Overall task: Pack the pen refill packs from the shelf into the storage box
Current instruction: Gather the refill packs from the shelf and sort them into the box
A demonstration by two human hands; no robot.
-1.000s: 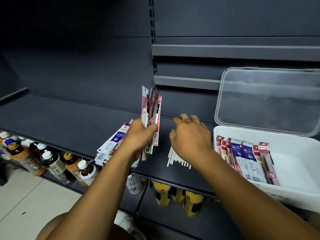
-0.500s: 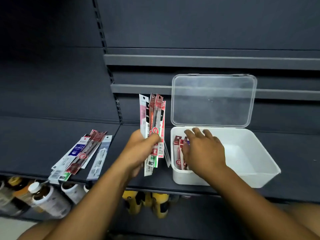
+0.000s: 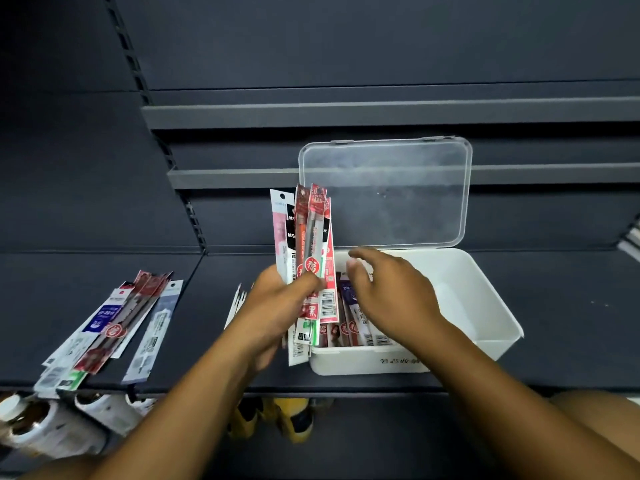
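Boxed packs (image 3: 360,329) half hidden under right hand (image 3: 391,296), box writing (image 3: 398,361) unreadable, bottles (image 3: 45,427) cropped

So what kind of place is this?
Probably a shop. Dark metal shelves hang on slotted posts, drink bottles line the shelf below, and packaged pen refills lie out like stock.

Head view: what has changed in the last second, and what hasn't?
The right hand moved from the shelf into the storage box, rested on the packed refills, and now has lifted, open, toward the bundle. Unchanged: the left hand grips that bundle upright; the loose packs lie on the shelf; the lid stays open.
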